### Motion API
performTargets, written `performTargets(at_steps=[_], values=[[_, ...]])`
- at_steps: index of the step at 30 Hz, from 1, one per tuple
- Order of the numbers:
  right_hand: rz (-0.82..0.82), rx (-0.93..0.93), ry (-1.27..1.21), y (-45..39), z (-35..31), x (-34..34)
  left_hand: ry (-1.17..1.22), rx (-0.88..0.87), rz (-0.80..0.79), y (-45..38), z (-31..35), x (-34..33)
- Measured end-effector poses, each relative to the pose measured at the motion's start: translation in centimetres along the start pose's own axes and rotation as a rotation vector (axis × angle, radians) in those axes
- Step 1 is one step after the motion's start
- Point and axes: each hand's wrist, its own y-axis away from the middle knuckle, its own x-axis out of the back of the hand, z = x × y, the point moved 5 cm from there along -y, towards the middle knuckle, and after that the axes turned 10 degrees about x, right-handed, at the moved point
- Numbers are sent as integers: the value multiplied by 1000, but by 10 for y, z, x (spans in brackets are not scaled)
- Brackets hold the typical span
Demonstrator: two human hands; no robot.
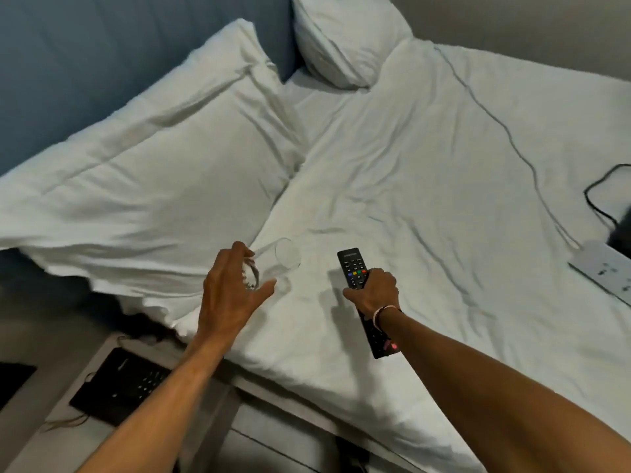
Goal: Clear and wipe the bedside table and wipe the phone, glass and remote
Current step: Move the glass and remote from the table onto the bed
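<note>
**Glass and remote over the bed**

Over the white duvet [426, 186], near the bed's edge, both hands reach forward. Left hand [228, 295] has its fingers spread wide around the base of a clear glass [280, 262] lying on its side on the duvet; whether it grips is hard to tell. Right hand [374, 291] is closed around the black remote [355, 268], buttons facing up. Beside the glass lies a large pillow [143, 186]; a second pillow [345, 39] leans on the headboard. Down left, the black phone [119, 387] sits on the bedside table [85, 435]. At far right, a white power strip [604, 271] and a black cable [596, 199] lie on the bed.
</note>
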Motion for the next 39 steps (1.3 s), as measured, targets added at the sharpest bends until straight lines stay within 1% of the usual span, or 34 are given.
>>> performTargets(at_steps=[4, 9, 14, 17, 21, 25, 33, 36, 39], values=[[49, -137, 63, -24, 49, 39, 161, 106, -29, -5, 21, -69], [66, -260, 131, -43, 105, 62, 341, 259, 22, 5, 36, -148], [51, -300, 131, -60, 143, 63, 341, 329, 27, 23, 39, -214], [39, -273, 146, -67, 151, 57, 299, 387, 40, 33, 36, -236], [48, -220, 189, -74, 152, 52, 225, 400, 67, 35, 35, -245], [36, -208, 208, -77, 152, 51, 186, 382, 54, 34, 40, -244], [20, -186, 250, -73, 149, 52, 165, 420, 18, 43, 47, -240], [11, -187, 230, -71, 150, 51, 150, 402, 5, 44, 47, -238], [40, -206, 195, -65, 147, 54, 112, 364, 20, 47, 49, -227]])
